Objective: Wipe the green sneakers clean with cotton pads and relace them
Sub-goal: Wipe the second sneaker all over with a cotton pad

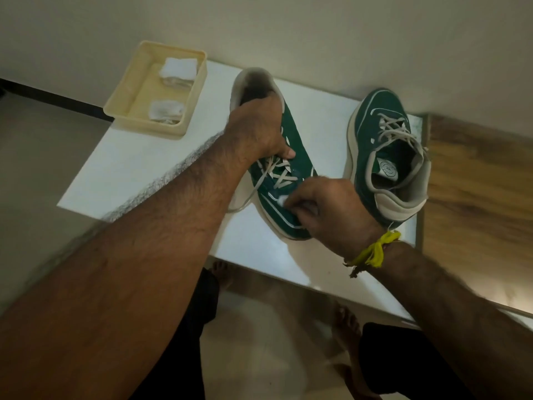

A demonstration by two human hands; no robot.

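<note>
My left hand (259,125) grasps the near green sneaker (274,174) on the white table (138,168); my right hand (326,206) pinches a cotton pad (282,199) against its side. The other sneaker (386,157) stands right.

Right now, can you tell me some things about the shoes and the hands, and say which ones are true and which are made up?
1. The left hand grips the sneaker being cleaned near its opening. True.
2. The right hand holds a brush. False: it pinches a white cotton pad against the side of that sneaker.
3. The other sneaker sits on the white table and nobody touches it. True.
4. The cream tray holds nothing. False: it holds two piles of cotton pads.
5. Both sneakers have no laces. False: both show pale laces threaded across the front.
</note>
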